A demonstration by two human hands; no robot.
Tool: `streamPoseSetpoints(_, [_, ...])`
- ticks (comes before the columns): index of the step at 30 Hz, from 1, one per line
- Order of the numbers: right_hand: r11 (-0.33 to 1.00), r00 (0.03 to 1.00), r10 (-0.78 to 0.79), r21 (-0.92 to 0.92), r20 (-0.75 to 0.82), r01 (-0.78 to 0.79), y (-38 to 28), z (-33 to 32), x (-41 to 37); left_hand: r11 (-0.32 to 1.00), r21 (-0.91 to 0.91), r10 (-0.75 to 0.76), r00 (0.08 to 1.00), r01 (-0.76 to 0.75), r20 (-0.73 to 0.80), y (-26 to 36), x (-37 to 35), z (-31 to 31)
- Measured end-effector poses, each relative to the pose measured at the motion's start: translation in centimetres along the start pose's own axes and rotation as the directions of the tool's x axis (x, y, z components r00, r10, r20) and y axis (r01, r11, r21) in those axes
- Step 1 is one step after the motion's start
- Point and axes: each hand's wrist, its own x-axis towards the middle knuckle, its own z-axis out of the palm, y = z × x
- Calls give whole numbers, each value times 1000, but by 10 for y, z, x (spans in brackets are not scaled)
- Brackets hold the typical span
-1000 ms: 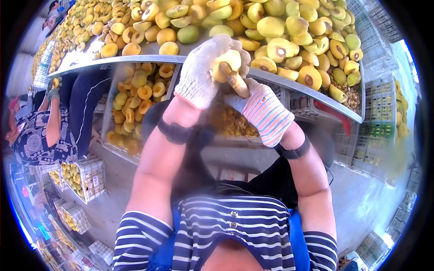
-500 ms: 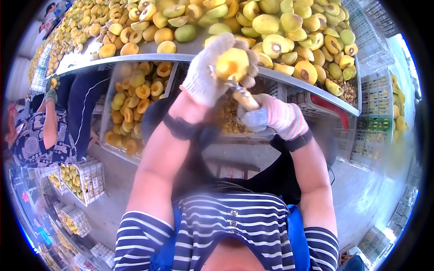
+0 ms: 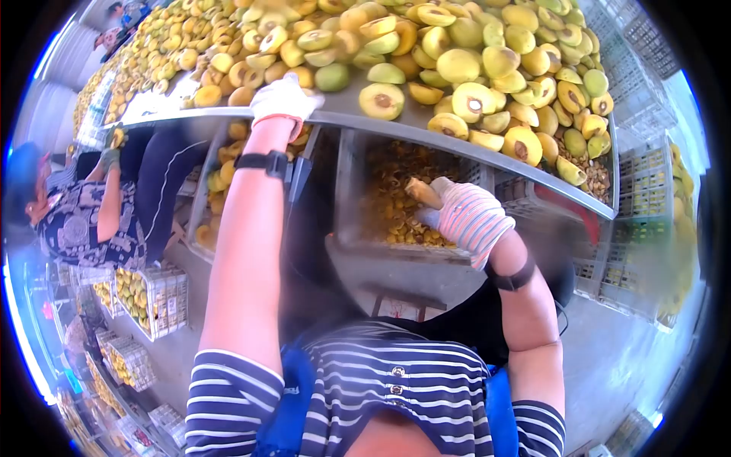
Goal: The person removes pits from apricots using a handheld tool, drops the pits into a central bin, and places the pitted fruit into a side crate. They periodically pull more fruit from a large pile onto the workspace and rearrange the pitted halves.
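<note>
At your far left, a person in a dark shirt with a pale pattern (image 3: 91,228) sits beside the table, a gloved hand raised close to a small yellow fruit piece (image 3: 116,139). Behind that person's legs, nearer the bottom of the view, stands a white plastic crate of yellow-green fruit (image 3: 169,305). Next comes a pale crate of yellow and orange fruit halves (image 3: 223,179) below the edge of the table, partly hidden by your forearm.

Your left hand (image 3: 285,100), in a white knit glove, is at the near rim of the long metal table (image 3: 343,119), beside the heaped yellow and green fruit halves (image 3: 457,67). Its thumb sticks out to the right; the other fingertips are not clear, so you cannot tell how far they are closed or whether they hold anything. Just right of it, a cut yellow fruit half with a brown centre (image 3: 381,102) lies face up on the metal.

Below the rim is a grey-edged bin of yellow and brown fruit scraps (image 3: 415,228). Over it, your right hand (image 3: 474,219), in a striped knit glove, has its fingers curled closed around a tool with a light wooden handle (image 3: 423,193), which points up and left. Further right are a red object (image 3: 585,217) under the table and stacked pale plastic crates (image 3: 628,247).
</note>
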Motion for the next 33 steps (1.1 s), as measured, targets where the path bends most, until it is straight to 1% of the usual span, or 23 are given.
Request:
streamPoseSetpoints(3, [994,994,76,85,-73,-70,3,-1,1,991,-133,10,1000,-11,-9,9,26,11])
streamPoseSetpoints(5, [947,981,105,318,-165,-48,4,-2,5,992,-126,-7,1000,11,29,7,29,8])
streamPoseSetpoints(6, [937,953,42,342,-301,67,5,3,7,872,-489,26,994,28,103,0,32,5])
streamPoseSetpoints(7, [936,952,36,344,-306,75,4,5,9,625,-777,82,984,73,158,-7,33,3])
streamPoseSetpoints(8, [940,918,-57,288,-392,181,2,7,12,-188,-965,187,971,182,147,-15,23,20])
streamPoseSetpoints(9, [934,871,-152,222,-467,281,-1,8,13,-189,-965,178,973,181,148,-17,10,20])
streamPoseSetpoints(10, [892,953,27,438,-301,113,-12,2,14,-398,-893,398,916,209,37,-11,-2,19])
streamPoseSetpoints(11, [895,952,19,429,-306,120,-13,3,16,-573,-772,568,812,275,-132,-1,-14,17])
streamPoseSetpoints(12, [964,897,-182,106,-403,244,-12,9,18,-642,-721,492,861,259,-129,16,-36,13])
streamPoseSetpoints(13, [918,817,-392,-231,-423,321,-10,15,20,-707,-665,415,903,241,-114,30,-59,9])
streamPoseSetpoints(14, [941,842,-316,-36,-438,335,-13,20,24,-645,-732,523,825,220,-213,32,-75,6])
streamPoseSetpoints(15, [943,845,-314,-38,-433,331,-16,18,23,-582,-799,512,832,153,-214,37,-79,10])
streamPoseSetpoints(17, [960,877,-235,42,-420,277,-21,14,22,-647,-734,531,813,209,-237,49,-87,13])
streamPoseSetpoints(18, [911,741,-393,-124,-544,393,-17,21,27,-649,-730,534,812,215,-235,54,-92,13])
streamPoseSetpoints(19, [914,746,-390,-124,-540,387,-14,23,30,-634,-754,501,833,171,-233,58,-96,13])
streamPoseSetpoints(21, [971,911,-170,93,-376,219,-16,21,35,-620,-774,468,853,132,-229,62,-94,17])
streamPoseSetpoints(22, [973,914,-166,92,-371,214,-15,21,35,-619,-760,491,852,195,-181,62,-90,20])
streamPoseSetpoints(24, [926,825,-348,-300,-446,229,-15,23,33,-618,-741,514,848,262,-129,65,-86,24])
streamPoseSetpoints(28, [947,901,-289,-231,-324,221,-10,31,44,-624,-753,397,915,207,-78,79,-92,27])
streamPoseSetpoints(30, [906,724,-394,-107,-566,409,-6,52,57,-625,-756,362,930,194,-61,79,-92,25])
streamPoseSetpoints(31, [907,725,-391,-105,-567,407,-8,53,60,-498,-864,352,928,74,-123,78,-93,24])
streamPoseSetpoints(32, [922,813,-261,116,-521,370,-12,52,61,-354,-934,351,918,-52,-184,77,-94,22])
streamPoseSetpoints(33, [895,887,-138,329,-440,302,-16,50,60,-354,-934,353,918,-48,-180,72,-94,18])
